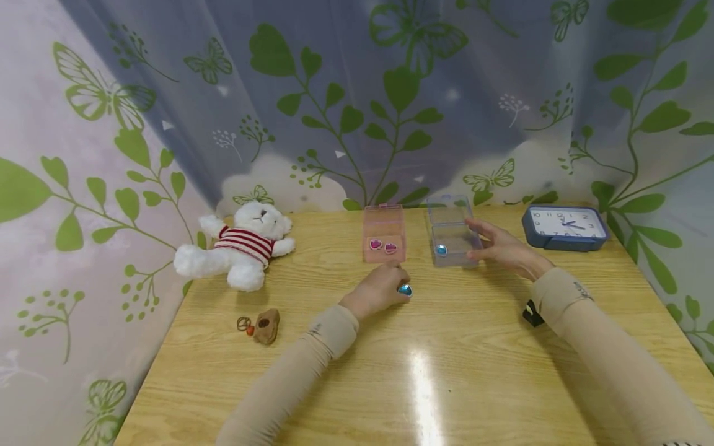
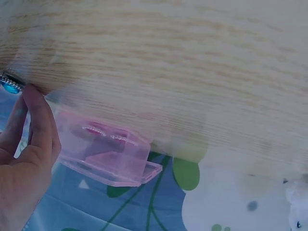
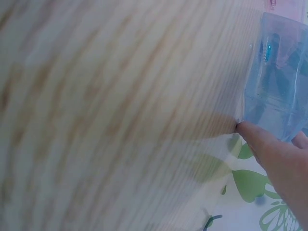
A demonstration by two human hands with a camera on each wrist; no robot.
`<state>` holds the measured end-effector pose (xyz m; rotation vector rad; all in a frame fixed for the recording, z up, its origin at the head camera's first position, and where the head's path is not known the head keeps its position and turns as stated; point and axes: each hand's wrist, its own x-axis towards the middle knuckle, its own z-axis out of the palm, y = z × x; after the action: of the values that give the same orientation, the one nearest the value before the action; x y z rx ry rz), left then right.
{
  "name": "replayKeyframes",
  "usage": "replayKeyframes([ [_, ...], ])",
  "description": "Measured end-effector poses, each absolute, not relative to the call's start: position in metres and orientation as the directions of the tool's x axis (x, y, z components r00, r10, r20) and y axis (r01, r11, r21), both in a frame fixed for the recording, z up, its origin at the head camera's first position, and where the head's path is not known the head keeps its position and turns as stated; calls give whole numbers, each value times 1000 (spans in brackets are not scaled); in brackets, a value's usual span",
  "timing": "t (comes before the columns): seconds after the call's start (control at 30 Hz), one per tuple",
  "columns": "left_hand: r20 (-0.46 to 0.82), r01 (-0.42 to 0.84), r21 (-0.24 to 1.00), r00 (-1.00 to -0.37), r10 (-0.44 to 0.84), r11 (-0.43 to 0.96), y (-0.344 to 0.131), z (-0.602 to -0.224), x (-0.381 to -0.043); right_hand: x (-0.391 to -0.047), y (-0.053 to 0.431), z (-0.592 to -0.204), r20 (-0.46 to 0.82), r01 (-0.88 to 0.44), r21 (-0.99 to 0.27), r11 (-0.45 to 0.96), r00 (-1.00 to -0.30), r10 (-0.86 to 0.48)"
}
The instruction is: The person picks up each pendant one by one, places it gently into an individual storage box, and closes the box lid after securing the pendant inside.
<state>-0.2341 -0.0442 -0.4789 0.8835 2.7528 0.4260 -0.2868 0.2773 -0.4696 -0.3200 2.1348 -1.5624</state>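
Between the thumb and fingertips of my left hand (image 1: 379,290) a blue gem earring (image 1: 405,290) with a sparkling rim is pinched, just in front of the two small boxes. In the left wrist view the earring (image 2: 11,83) pokes out past the fingertips. My right hand (image 1: 504,249) holds the right side of a see-through blue plastic box (image 1: 454,258), thumb near its front corner. That box has its lid raised, and another blue gem earring (image 1: 442,249) lies inside at the left. Left of it stands a pink plastic box (image 1: 385,255), also lid up, with two pink gem earrings (image 1: 376,244) inside.
A white teddy bear (image 1: 245,244) in a striped top lies at the back left, with a brown keychain (image 1: 266,327) in front of it. At the back right is a blue clock (image 1: 566,228). A small black object (image 1: 532,313) sits by the right sleeve. A patterned curtain (image 1: 346,93) hangs behind.
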Motion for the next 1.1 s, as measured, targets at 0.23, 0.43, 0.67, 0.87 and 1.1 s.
replayKeyframes([
  [0.23,-101,544,311,-797,596,780,-43,-480,-233,-287,278,-471,-227,81,-943,323,-865,-448],
  [0.43,-87,541,327,-799,595,775,-44,-478,-231,-288,278,-472,-226,79,-944,319,-861,-455],
  [0.67,-30,534,393,-806,591,749,-44,-479,-232,-287,278,-471,-228,76,-942,328,-862,-453],
  [0.87,-33,457,540,-828,560,707,-42,-477,-236,-287,279,-471,-221,66,-941,333,-863,-454],
  [1.1,-35,310,757,-860,509,575,-40,-470,-243,-288,280,-472,-209,54,-940,337,-871,-444],
])
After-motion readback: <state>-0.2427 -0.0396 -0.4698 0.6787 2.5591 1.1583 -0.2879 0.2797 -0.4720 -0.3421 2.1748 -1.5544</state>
